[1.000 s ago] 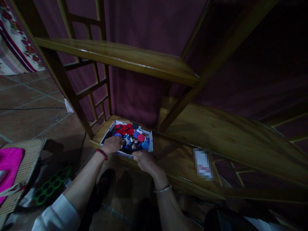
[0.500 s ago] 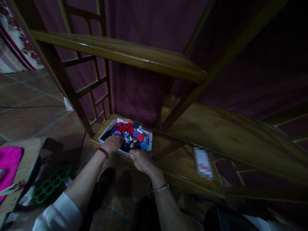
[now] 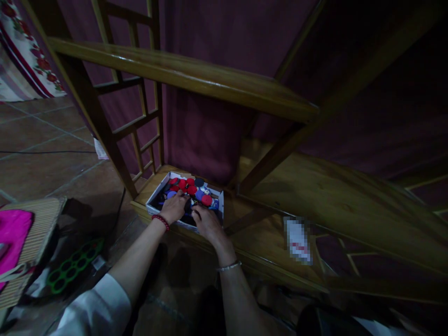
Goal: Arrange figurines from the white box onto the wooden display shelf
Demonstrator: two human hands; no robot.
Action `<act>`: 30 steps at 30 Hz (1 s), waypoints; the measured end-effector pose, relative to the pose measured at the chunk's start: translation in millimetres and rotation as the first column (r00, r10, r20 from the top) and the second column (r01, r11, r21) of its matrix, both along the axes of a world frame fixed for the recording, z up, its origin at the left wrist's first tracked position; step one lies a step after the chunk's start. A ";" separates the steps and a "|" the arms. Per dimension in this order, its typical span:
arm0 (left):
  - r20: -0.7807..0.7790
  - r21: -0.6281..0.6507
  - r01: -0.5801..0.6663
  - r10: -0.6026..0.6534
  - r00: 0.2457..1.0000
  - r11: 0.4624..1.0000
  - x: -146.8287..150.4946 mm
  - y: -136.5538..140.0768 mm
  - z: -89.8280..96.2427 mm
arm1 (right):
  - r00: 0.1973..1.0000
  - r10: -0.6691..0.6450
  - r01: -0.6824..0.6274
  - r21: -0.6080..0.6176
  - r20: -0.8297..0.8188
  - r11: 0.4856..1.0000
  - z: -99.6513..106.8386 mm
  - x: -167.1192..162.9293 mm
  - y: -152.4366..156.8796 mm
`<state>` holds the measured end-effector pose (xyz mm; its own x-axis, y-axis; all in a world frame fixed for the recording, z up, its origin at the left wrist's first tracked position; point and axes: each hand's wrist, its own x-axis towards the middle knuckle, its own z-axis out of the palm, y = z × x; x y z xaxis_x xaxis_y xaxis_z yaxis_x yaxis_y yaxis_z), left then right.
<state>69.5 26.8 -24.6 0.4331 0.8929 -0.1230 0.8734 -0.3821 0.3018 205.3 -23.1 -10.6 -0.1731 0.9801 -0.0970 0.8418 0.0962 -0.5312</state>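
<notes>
A shallow white cardboard box (image 3: pixel 164 220) stands on the low wooden shelf. Inside it lie red discs (image 3: pixel 192 190), a dark disc (image 3: pixel 199 182), purple-blue discs (image 3: pixel 199 195) and small blue and white pieces. My left hand (image 3: pixel 175 206), with a red bead bracelet at its wrist, reaches into the middle of the box, fingers bent down among the pieces. Just beside it my right hand (image 3: pixel 206 221) comes over the near wall, its fingers curled toward the left fingertips. Whatever the fingers of both hands hold is too small and dark to make out.
A wooden bar (image 3: pixel 182 72) of the shelf frame crosses above the box, with a lattice side (image 3: pixel 135 121) to its left. A blurred white item (image 3: pixel 297 240) lies on the shelf at right. A green tray with round holes (image 3: pixel 75 266) is at lower left, near a bamboo-topped surface (image 3: pixel 44 219).
My left hand has moved right and slightly up, further into the box. From the near edge, my right hand has shifted inward, so both hands' fingertips are now close together.
</notes>
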 end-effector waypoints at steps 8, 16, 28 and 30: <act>-0.054 -0.026 -0.052 0.050 0.997 0.998 5.9 -3.1 8.5 | 1.000 -0.017 0.018 0.063 -0.006 0.998 -9.6 6.9 0.2; 0.041 -0.013 -0.054 0.054 0.998 0.998 10.0 -4.1 10.9 | 1.000 -0.013 0.015 0.092 -0.015 0.996 -14.4 8.0 -0.2; 0.284 -0.045 -0.055 0.065 0.956 0.997 9.7 0.5 12.7 | 0.993 -0.107 0.108 0.018 -0.047 0.994 0.2 9.2 -3.3; 0.337 -0.114 -0.048 0.084 0.938 0.992 9.7 1.2 14.9 | 0.988 -0.133 0.135 0.015 -0.077 0.991 0.0 10.7 -2.8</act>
